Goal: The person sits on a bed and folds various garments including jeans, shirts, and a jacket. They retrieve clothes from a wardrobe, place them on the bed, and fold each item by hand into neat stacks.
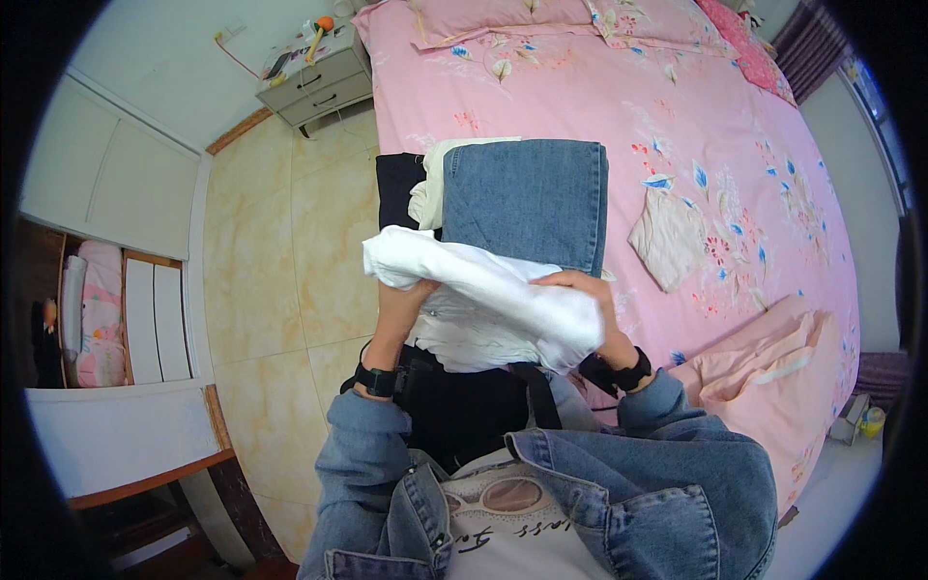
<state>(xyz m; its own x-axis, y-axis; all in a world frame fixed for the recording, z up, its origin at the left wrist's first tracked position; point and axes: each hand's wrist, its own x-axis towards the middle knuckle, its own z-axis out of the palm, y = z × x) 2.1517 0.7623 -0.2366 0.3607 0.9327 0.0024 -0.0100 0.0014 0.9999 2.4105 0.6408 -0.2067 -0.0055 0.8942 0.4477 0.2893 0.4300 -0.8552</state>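
Note:
Between my two hands hangs a partly folded white garment (pixel 493 297), held up near my waist. My left hand (pixel 409 301) grips its left part, with the fingers mostly hidden beneath the cloth. On the other side, my right hand (pixel 587 297) holds the right part, its fingers lying over the top. Just beyond the cloth, folded blue denim (pixel 525 196) lies on the near part of the bed. A cream-coloured cloth (pixel 433 185) shows at the denim's left side, and a folded black cloth (pixel 397 190) shows left of that.
The pink floral bed (pixel 551 101) extends ahead and right. A small pale folded cloth (pixel 667 235) and a crumpled peach-pink cloth (pixel 768 362) lie on it. A nightstand (pixel 326 87) stands at the back left, beyond the tiled floor (pixel 254 290). An opened cupboard (pixel 123 319) is at left.

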